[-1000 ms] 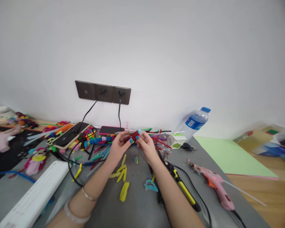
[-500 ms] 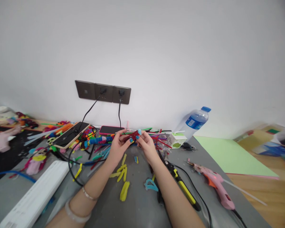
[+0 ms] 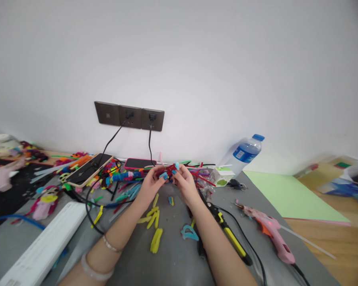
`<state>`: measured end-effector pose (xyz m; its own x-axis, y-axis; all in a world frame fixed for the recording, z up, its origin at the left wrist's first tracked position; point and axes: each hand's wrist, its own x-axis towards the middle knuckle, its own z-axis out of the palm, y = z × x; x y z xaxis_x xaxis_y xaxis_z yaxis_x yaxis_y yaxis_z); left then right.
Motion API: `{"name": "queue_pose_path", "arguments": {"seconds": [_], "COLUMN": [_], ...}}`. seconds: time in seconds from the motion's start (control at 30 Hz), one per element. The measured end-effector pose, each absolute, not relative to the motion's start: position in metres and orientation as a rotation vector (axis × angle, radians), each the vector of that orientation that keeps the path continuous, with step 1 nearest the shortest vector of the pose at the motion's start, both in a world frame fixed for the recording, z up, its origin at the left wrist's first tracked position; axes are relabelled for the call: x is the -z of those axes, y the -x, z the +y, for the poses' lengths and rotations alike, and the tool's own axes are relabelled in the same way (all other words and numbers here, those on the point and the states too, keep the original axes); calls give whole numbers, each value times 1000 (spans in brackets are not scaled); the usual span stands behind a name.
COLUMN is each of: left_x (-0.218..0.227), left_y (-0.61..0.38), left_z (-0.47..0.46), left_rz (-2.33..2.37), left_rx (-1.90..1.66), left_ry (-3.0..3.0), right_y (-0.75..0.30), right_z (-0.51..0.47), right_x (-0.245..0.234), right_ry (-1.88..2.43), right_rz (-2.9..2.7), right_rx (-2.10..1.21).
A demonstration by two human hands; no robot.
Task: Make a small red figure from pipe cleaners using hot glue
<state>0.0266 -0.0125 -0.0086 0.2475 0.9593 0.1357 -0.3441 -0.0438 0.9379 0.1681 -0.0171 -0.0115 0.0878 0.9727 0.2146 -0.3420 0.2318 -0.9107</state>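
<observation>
Two hands, left hand (image 3: 149, 186) and right hand (image 3: 183, 183), fingers pinched tight on a red pipe-cleaner piece (image 3: 166, 172), yellow bits (image 3: 155, 222) on the grey counter (image 3: 173, 258), pink glue gun (image 3: 271, 232) nearby

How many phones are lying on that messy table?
2. A tan-cased phone lies at the left; a pink-cased phone lies farther back, just below the wall sockets. The clutter may hide others.

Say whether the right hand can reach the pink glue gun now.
Probably, once freed: the right hand shares the red piece with the left hand; the glue gun lies uncovered to its right.
</observation>
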Motion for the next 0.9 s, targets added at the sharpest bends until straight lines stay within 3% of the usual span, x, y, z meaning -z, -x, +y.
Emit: {"name": "queue_pose_path", "arguments": {"seconds": [0.9], "left_x": [6], "left_y": [-24], "left_z": [-10], "left_rz": [770], "left_rx": [-1277], "left_ry": [-1147], "right_y": [-167], "right_z": [-21], "right_x": [5], "right_ry": [762], "right_rz": [-1055], "right_rx": [-1183]}}
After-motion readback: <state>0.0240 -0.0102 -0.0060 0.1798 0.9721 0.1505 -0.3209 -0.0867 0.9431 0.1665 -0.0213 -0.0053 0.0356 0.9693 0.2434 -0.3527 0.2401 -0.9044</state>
